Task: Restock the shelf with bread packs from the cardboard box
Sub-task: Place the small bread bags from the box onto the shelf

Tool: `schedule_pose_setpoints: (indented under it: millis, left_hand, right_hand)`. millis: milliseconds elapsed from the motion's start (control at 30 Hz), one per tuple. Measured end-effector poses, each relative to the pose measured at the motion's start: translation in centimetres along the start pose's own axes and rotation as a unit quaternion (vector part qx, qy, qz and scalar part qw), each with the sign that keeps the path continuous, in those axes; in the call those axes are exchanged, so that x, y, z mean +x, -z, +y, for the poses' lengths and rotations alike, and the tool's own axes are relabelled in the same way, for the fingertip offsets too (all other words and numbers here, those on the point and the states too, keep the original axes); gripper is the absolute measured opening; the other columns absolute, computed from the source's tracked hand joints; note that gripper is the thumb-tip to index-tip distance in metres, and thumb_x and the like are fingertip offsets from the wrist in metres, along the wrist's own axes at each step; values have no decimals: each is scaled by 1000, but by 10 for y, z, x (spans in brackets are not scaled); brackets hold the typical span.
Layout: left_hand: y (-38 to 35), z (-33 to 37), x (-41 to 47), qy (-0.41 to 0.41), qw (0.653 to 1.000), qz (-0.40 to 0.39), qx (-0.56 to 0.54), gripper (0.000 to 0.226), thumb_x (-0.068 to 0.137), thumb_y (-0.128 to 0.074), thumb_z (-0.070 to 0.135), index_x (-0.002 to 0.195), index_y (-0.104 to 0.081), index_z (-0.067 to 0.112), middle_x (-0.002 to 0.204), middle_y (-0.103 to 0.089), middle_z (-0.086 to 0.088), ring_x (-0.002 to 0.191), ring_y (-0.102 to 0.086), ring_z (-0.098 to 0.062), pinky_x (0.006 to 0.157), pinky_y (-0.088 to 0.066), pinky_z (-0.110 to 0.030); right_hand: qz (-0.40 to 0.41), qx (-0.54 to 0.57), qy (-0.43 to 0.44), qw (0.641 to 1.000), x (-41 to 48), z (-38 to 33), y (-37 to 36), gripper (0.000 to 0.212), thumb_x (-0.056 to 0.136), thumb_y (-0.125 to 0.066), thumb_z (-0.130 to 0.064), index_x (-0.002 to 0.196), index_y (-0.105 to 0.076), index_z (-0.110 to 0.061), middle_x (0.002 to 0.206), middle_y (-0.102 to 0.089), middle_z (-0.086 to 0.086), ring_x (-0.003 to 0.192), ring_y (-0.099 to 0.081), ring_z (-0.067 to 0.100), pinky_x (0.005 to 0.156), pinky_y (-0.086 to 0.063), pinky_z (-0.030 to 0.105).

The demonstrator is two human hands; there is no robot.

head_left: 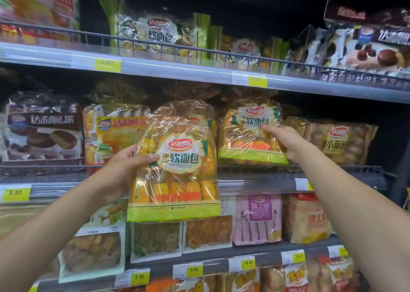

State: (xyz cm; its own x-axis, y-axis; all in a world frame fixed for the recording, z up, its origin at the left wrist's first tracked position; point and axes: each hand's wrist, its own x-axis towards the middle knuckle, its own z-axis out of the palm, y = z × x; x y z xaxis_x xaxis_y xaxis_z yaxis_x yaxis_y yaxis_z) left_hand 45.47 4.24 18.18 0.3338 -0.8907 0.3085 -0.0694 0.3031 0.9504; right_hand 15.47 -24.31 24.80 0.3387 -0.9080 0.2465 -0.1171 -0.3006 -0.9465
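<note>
The left hand [124,165] grips a bread pack [177,169] by its left edge, thumb across the front, holding it upright before the middle shelf [343,178]. At two o'clock from it, the right hand [281,139] holds the right side of a second bread pack [246,136] standing on that shelf.

Held bread pack [177,169], pinched by the left hand [124,169]: clear plastic film, glossy, creased, heavy glare. Shelved bread pack [246,141], gripped by the right hand [286,141]: same glossy crinkled film. Rail [332,169] below the right fingertip [265,127]: dark wire, apparently metal, matt. Price strip [255,183] beneath it: smooth shiny plastic; label [302,184] looks paper, matt
</note>
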Motion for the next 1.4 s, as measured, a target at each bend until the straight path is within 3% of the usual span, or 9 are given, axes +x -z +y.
schedule_pose_setpoints:
  millis: [167, 300, 600, 733, 933, 1100, 1267, 1333, 1400]
  left_hand:
    - [7, -3, 1, 6, 1000, 16, -16, 72, 62, -92, 35, 126, -64, 16, 111, -76, -8, 105, -70, -30, 95, -52, -53]
    - [2, -8, 5, 1, 998, 45, -38, 26, 92, -63, 3, 117, -62, 9, 81, -78, 2, 70, -73, -8, 59, -58, -25]
    - [0, -13, 7, 5, 995, 61, -75, 29, 92, -63, 6, 120, -63, 15, 102, -77, -9, 82, -73, -22, 65, -63, -40]
    - [2, -13, 8, 0, 996, 62, -70, 30, 93, -64, 8, 121, -62, 17, 102, -77, -6, 83, -73, -20, 67, -63, -42]
    - [2, -12, 11, 5, 996, 48, -74, 36, 90, -67, 11, 126, -62, 14, 111, -75, -13, 86, -74, -24, 70, -64, -44]
    - [-2, -10, 11, 2, 996, 45, -74, 45, 84, -70, 13, 128, -61, 11, 120, -72, -15, 95, -72, -28, 80, -62, -46]
    - [-4, -9, 13, 5, 996, 55, -74, 51, 80, -76, 17, 128, -61, 11, 125, -70, -19, 121, -62, -44, 106, -45, -64]
    - [-8, -5, 14, 5, 996, 56, -71, 53, 78, -78, 18, 128, -62, 12, 123, -71, -17, 120, -63, -42, 105, -46, -63]
    - [-12, -1, 16, 5, 994, 64, -86, 52, 78, -77, 16, 128, -62, 11, 124, -70, -19, 119, -64, -41, 101, -50, -60]
  right_hand:
    - [22, 32, -3, 999, 23, 7, -5, 133, 43, -91, -68, 150, -37, -10, 147, -50, 4, 132, -48, 27, 114, -34, 47]
    - [37, 46, 40, 997, 30, 12, -16, 88, 76, -83, -47, 146, -42, -13, 123, -54, -5, 114, -50, 17, 104, -37, 34]
    - [90, -41, 127, 987, 34, 48, -29, 71, 81, -81, -40, 142, -47, -26, 128, -62, -3, 118, -57, 19, 100, -44, 31]
    - [57, -116, 119, 985, 30, 52, -16, 63, 84, -80, -32, 137, -51, -14, 120, -61, -3, 113, -57, 18, 93, -41, 25]
    - [62, -166, 116, 977, 25, 45, -8, 79, 72, -88, -38, 138, -50, -15, 129, -65, 3, 118, -60, 22, 102, -46, 34]
    - [173, -188, 147, 956, 7, 40, -6, 121, 64, -90, -47, 156, -18, -14, 158, -33, 9, 144, -35, 25, 117, -33, 46]
    - [285, -192, 231, 910, -30, 32, -20, 93, 77, -81, -46, 151, -28, -25, 149, -35, 3, 136, -38, 21, 112, -35, 41]
    - [319, -173, 306, 880, -45, 28, -28, 68, 82, -76, -39, 139, -43, -25, 128, -46, -1, 115, -50, 17, 99, -45, 36]
    - [255, -148, 357, 886, -58, 22, -39, 38, 87, -73, -23, 121, -57, -23, 109, -56, -4, 93, -58, 17, 84, -52, 35]
